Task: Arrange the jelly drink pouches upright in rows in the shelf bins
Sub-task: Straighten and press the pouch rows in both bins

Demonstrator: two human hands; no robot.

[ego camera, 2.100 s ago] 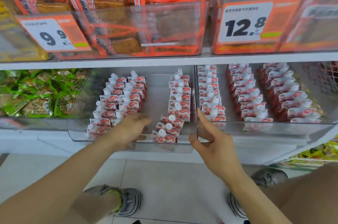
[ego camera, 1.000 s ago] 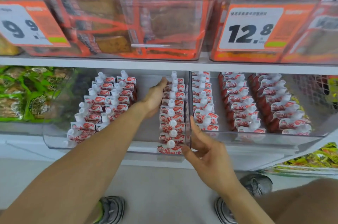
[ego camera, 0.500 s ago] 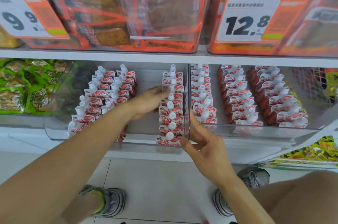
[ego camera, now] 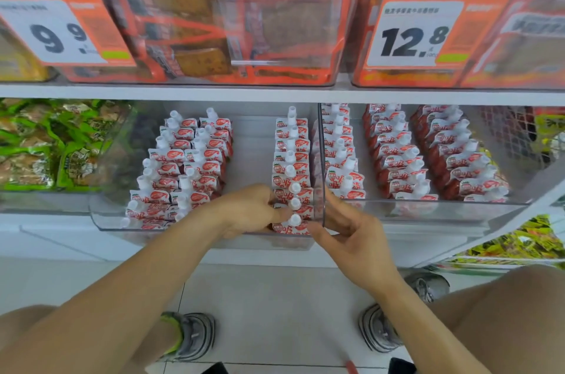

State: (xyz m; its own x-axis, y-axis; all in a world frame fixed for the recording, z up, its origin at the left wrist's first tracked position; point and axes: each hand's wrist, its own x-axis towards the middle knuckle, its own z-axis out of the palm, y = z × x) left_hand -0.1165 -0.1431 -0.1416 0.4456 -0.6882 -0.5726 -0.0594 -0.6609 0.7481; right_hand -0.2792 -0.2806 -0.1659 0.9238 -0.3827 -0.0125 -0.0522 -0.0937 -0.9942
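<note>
The front strawberry jelly drink pouches (ego camera: 292,205) of the right-hand row, standing upright in the left clear bin (ego camera: 105,222), are being pinched by the curled fingers of the left hand (ego camera: 253,210). The bin's front corner is being touched by the right hand (ego camera: 351,236), fingers loosely spread, beside the fuller right bin (ego camera: 443,208).

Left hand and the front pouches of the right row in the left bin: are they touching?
Touching. Head view: left hand fingers press the front pouches.

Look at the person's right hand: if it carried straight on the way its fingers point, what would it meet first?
Probably the front pouch of the single row, beside the right hand; depth is unclear.
</note>
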